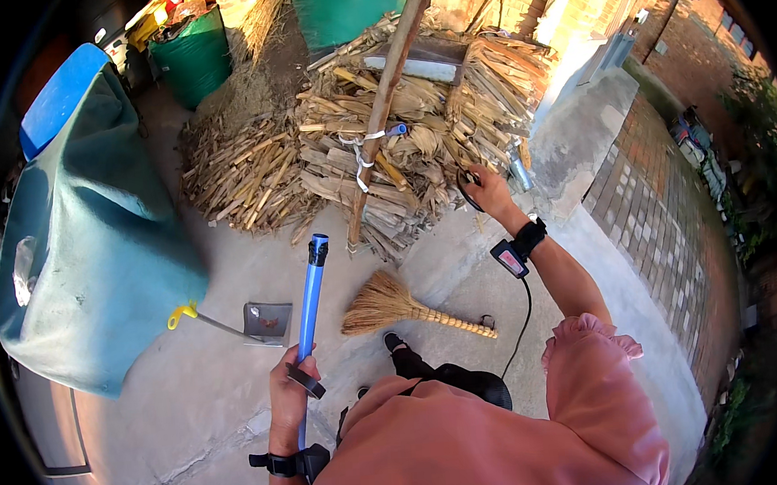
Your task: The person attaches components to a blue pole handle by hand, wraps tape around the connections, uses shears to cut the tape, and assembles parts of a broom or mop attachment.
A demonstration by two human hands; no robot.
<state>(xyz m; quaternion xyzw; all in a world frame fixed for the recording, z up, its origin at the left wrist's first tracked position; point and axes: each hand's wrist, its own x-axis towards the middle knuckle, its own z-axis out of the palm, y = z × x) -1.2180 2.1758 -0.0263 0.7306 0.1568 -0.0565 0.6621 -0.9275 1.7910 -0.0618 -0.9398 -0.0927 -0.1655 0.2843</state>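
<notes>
My left hand (289,386) is closed around a blue pole (311,292), which stands up tilted, its top end wrapped in black. A dark, ring-shaped roll of tape (307,381) is in the same hand, against the pole. Farther off to the right, my right hand (489,192) pinches a black loop-shaped thing (468,190), its kind too small to tell. It reaches in front of dry corn stalks (330,157). A bluish tube (519,172) lies just beyond that hand. On the concrete between my arms rests a straw broom (383,305).
A dustpan (269,321) with a yellow-ended handle lies left of the pole. Green sheeting (95,251) covers something bulky at left. A wooden post (388,87), tied with white strips, leans across the stalks. A cable (529,314) hangs from my right wrist device. Brick paving (641,218) is at right.
</notes>
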